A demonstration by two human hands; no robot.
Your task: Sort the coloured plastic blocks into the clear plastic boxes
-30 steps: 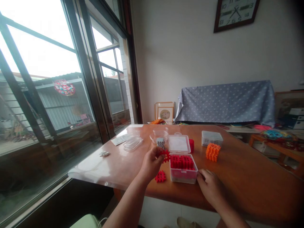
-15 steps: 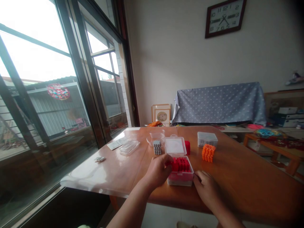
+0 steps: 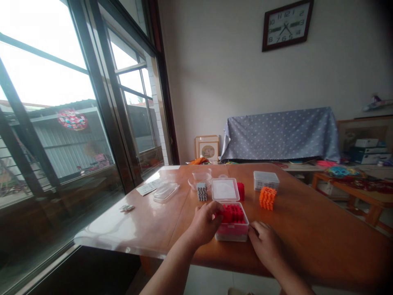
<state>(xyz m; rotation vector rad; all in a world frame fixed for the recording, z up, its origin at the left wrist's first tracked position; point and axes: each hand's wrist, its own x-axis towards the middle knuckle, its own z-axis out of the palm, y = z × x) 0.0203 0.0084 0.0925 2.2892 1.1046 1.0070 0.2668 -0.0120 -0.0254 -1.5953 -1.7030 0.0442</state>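
Observation:
A clear plastic box (image 3: 231, 234) stands on the table with its lid (image 3: 225, 189) swung back. Red interlocking plastic pieces (image 3: 235, 214) are packed in a row inside it. My left hand (image 3: 206, 221) reaches over the left wall, fingers curled and closed at the left end of the red row; the fingertips are partly hidden. At the right wall, my right hand (image 3: 264, 241) has its thumb and bent fingers closed against the box's side near the front corner. Another red stack (image 3: 241, 191) stands behind the lid.
Grey pieces (image 3: 202, 191) and an empty-looking clear tub (image 3: 196, 179) stand behind the left hand. Orange pieces (image 3: 268, 198) and a closed clear box (image 3: 266, 180) are at right. A clear lid (image 3: 166, 191), a paper sheet (image 3: 147, 188) and a small packet (image 3: 127, 208) lie left.
The view has shifted slightly. Both hands stay at the box, and the left fingers remain at the left end of the red pieces.

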